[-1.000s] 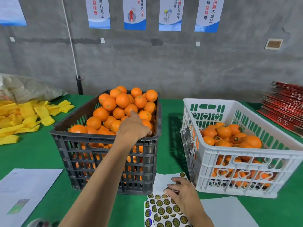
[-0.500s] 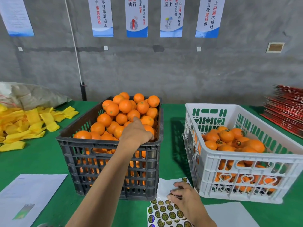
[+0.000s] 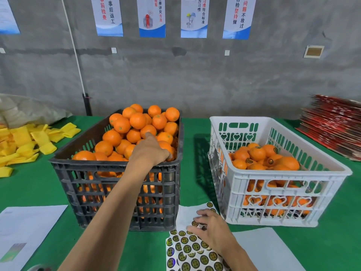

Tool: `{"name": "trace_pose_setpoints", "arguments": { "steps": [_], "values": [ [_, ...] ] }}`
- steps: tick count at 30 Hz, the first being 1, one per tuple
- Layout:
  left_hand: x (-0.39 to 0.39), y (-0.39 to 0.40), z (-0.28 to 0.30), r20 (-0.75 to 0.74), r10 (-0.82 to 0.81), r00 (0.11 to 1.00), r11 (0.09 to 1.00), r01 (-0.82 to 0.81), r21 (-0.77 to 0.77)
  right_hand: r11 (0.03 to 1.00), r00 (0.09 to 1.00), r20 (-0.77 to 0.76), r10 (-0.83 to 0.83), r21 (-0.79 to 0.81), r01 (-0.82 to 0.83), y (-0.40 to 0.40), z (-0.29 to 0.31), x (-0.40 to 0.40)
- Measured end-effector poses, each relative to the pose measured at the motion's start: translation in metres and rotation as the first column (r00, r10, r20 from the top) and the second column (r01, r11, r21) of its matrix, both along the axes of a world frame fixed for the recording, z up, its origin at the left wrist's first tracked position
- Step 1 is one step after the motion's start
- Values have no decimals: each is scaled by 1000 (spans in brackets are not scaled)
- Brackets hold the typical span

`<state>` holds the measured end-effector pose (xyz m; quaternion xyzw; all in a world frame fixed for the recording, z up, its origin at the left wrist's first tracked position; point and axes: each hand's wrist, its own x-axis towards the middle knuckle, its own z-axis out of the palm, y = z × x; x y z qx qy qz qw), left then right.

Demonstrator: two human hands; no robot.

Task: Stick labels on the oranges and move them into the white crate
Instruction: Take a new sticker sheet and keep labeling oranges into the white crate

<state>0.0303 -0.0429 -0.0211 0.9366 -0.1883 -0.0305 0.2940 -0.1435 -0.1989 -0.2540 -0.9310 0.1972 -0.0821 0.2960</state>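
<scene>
Orange fruit heaped in black crate (image 3: 117,178), bench (image 3: 195,137) centre. Left hand (image 3: 149,151) reaches in, grip curled over one orange (image 3: 166,146) at pile's 4 o'clock edge. Right hand (image 3: 212,229), grip narrow, fingertips pinching label on sticker sheet (image 3: 187,249) at 6 o'clock. White crate (image 3: 273,192) at 3 o'clock holds labelled oranges (image 3: 261,155).

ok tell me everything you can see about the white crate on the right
The white crate is a rectangular box that looks like moulded plastic, with slotted walls, heart-shaped cut-outs and a handle opening in its near wall. It stands upright on the green table, right of the black crate and apart from it. It is roughly half full of oranges, several bearing round dark labels. Neither hand touches it; the right hand rests on the sticker sheet just in front of its near left corner.
</scene>
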Motion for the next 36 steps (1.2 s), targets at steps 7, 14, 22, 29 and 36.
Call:
{"name": "trace_pose_setpoints", "arguments": {
  "steps": [7, 14, 22, 29, 36],
  "values": [
    [-2, 1, 2, -7, -3, 1000, 1000, 3, 2, 991, 998, -23, 58, -119, -60, 5, 7, 4],
    [-4, 3, 3, -2, -3, 1000, 1000, 3, -5, 964, 999, -18, 44, -260, -47, 14, 7, 4],
    [-3, 3, 5, -26, -1, 1000, 1000, 0, -21, 974, 998, -1, -59, -219, 57, 21, 11, 11],
    [4, 1, 0, -29, -21, 999, 999, 20, -43, 967, 992, 28, -125, -220, 128, -1, -1, -7],
    [6, 0, -1, -23, -13, 1000, 998, 12, -64, 977, 999, 38, -10, -213, 18, -7, -5, -7]
  ]
}}
